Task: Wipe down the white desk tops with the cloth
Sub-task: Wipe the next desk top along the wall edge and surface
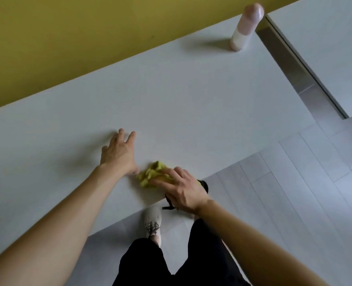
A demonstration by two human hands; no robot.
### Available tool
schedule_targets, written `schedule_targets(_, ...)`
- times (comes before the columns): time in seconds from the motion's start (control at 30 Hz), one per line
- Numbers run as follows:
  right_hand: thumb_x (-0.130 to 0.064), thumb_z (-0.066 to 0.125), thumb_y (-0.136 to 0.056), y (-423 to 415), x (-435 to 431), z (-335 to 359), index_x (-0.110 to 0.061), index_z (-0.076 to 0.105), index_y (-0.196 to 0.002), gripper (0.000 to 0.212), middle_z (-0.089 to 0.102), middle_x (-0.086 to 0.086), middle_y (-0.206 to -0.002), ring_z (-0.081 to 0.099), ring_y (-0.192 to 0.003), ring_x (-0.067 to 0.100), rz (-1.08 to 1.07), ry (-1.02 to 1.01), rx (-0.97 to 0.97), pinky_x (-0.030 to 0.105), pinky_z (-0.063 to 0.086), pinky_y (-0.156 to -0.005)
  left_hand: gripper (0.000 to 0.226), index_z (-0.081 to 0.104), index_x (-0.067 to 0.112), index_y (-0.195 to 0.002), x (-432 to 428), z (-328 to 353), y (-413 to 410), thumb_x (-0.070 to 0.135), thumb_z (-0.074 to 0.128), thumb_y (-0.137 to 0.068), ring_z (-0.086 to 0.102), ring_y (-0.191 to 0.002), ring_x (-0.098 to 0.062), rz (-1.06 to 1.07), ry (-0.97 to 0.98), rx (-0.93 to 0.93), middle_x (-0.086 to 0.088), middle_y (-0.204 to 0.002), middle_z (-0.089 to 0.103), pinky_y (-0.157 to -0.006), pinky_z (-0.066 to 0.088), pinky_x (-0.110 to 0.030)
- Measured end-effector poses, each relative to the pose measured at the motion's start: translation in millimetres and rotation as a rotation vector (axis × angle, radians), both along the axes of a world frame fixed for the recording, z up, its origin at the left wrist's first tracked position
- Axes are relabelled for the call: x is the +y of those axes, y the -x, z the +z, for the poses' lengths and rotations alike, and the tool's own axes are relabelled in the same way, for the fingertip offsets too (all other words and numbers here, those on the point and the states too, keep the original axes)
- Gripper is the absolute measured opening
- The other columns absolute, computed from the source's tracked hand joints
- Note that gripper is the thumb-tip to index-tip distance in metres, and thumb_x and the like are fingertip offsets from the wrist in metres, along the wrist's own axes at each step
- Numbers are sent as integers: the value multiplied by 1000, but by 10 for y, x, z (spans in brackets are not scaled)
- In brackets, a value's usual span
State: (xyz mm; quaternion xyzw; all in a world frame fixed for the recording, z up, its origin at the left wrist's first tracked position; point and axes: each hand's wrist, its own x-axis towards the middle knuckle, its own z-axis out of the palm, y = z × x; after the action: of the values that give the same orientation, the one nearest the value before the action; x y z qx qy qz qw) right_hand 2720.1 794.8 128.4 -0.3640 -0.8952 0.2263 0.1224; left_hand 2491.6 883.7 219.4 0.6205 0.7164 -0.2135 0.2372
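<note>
Right grip [179,188] presses near-straight fingers on the crumpled yellow-green cloth [152,174] beneath them, at the white bench [191,100] near edge; left grip [119,153], just beside, spread, holds nothing; advise firm overlapping strokes, even pressure, working away.

The cloth [150,174] lies near the front edge of the bench [191,100], under the right hand [181,191]; left hand [119,154] just beside it, bottle [245,29] back right.
</note>
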Motion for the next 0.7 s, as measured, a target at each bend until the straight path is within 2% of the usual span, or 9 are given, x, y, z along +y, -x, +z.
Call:
schedule_targets(0.07,-29,58,-109,-379,482,-24,-34,57,-156,48,54,12,-152,56,-109,34,173,-27,-1,46,51,-95,142,3,32,-171,200,-38,-103,51,99,-68,5,-167,-33,44,11,16,-9,-180,-7,-125,34,-60)
schedule_targets(0.1,-29,58,-109,-563,784,-40,-34,57,-156,47,53,13,-152,56,-108,35,161,-57,-10,46,52,-95,146,-1,33,-171,281,-74,-143,52,99,-67,1,-167,-33,70,8,24,-8,-180,-11,-124,34,-62)
schedule_targets(0.27,-24,64,-102,-1255,2248,-36,-33,56,-155,55,53,15,-142,55,-115,44,-472,-139,-27,58,58,-87,145,-13,34,-171,352,-354,-186,60,91,-72,-11,-167,-35,121,6,72,-7,-178,-23,-127,29,-66)
schedule_targets(0.37,-26,59,-99,-931,2312,-27,-32,56,-154,56,52,16,-137,52,-117,42,-757,-99,-9,55,53,-97,148,-14,33,-171,358,-384,-128,67,90,-72,-9,-167,-36,70,14,97,-9,-179,-20,-130,29,-59)
schedule_targets(0.43,-31,58,-99,-560,1774,-10,-31,59,-152,54,54,17,-137,52,-113,40,-583,-62,45,54,50,-96,147,-13,33,-171,355,-353,-123,66,90,-72,-7,-168,-34,77,2,91,-8,-180,-18,-128,34,-58)
schedule_targets(0.53,-33,61,-103,-310,891,-52,-35,60,-152,49,58,15,-145,54,-114,37,156,-77,9,49,51,-90,144,-11,35,-172,336,-315,-124,68,89,-73,-8,-168,-31,97,-18,70,-4,-180,-18,-128,34,-57)
schedule_targets(0.6,-27,60,-106,-429,976,-132,-37,59,-154,49,58,14,-149,56,-119,36,500,-132,13,46,52,-91,145,-12,36,-171,334,-310,-120,71,88,-72,-9,-168,-30,100,-9,63,-4,-180,-19,-129,32,-57)
schedule_targets(0.63,-25,60,-107,-495,1222,-172,-38,58,-155,49,59,13,-151,57,-119,36,569,-168,17,46,53,-92,145,-13,36,-171,332,-310,-118,71,88,-72,-9,-168,-30,102,-8,63,-4,-180,-19,-129,32,-57)
schedule_targets(0.7,-23,66,-106,-578,1881,-162,-37,61,-153,49,60,13,-150,59,-114,37,474,-236,27,47,55,-92,145,-13,36,-171,333,-322,-112,70,89,-73,-9,-168,-30,105,-13,58,-4,-180,-20,-128,33,-57)
